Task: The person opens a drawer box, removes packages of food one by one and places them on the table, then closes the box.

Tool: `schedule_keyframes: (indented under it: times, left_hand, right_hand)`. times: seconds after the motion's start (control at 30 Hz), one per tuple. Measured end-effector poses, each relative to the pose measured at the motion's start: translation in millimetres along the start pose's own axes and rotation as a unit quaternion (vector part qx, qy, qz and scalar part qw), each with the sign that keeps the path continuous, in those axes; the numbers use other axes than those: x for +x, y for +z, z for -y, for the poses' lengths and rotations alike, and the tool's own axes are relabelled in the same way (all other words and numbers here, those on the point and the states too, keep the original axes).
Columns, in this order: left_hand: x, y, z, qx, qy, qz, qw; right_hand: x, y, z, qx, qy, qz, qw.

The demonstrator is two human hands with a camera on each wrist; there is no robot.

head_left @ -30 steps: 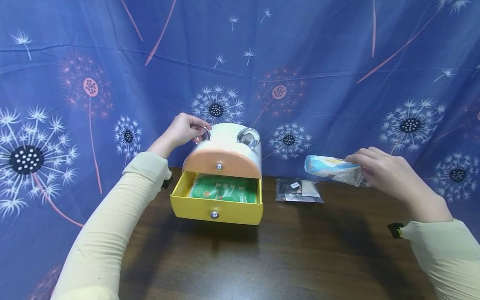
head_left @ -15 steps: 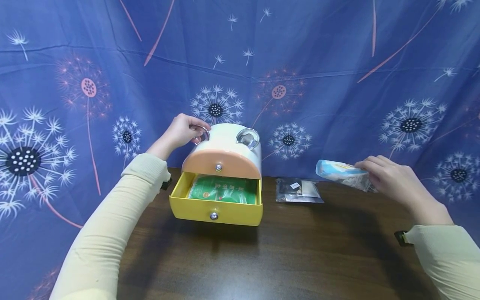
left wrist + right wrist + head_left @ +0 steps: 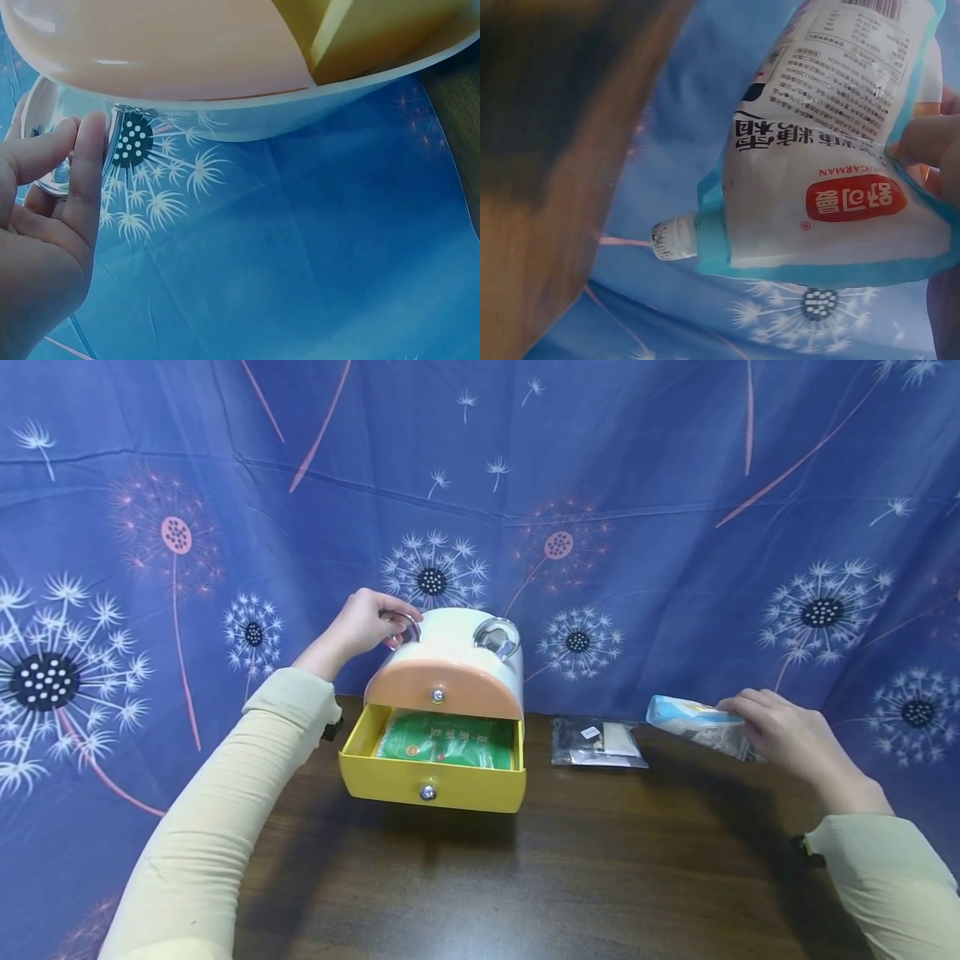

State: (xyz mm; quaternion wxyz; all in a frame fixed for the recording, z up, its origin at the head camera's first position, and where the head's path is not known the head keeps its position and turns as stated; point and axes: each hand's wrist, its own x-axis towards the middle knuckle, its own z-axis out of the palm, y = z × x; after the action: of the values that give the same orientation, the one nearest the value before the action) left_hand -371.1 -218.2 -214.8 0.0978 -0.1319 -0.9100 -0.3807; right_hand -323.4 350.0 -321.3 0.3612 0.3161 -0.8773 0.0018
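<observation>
The blue-and-white pouch (image 3: 697,725) is pinched by the right hand (image 3: 791,739), well to the right of the yellow drawer (image 3: 472,785), its long axis directed sideways; the chrome ring (image 3: 414,630) is gripped by the left hand (image 3: 362,622), nearer the drawer

Pale yellow sleeves (image 3: 198,822) with ribbed cuffs (image 3: 296,695)

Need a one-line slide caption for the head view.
Left hand grips a ring on the box, its drawer open with a green pack inside; right hand holds a pouch.
</observation>
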Motion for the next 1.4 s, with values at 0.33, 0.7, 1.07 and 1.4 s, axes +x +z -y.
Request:
schedule_keyframes:
  times: [0.33,0.7,1.07,1.4]
  left_hand:
    - [1.3,0.2,1.9,0.004,0.006,-0.001,1.0000]
    - [3.5,0.3,3.9,0.003,0.014,0.003,0.9999]
    - [4.1,0.1,3.7,-0.002,0.012,0.007,0.9999]
    - [3.1,0.4,2.8,-0.010,0.003,0.003,0.9999]
  right_hand:
    - [-14,26,-6,0.016,0.038,0.033,0.999]
    - [-26,44,-14,0.017,0.041,0.066,0.997]
    - [-37,55,-20,0.009,0.033,0.091,0.995]
    - [-46,65,-24,0.022,0.030,0.103,0.994]
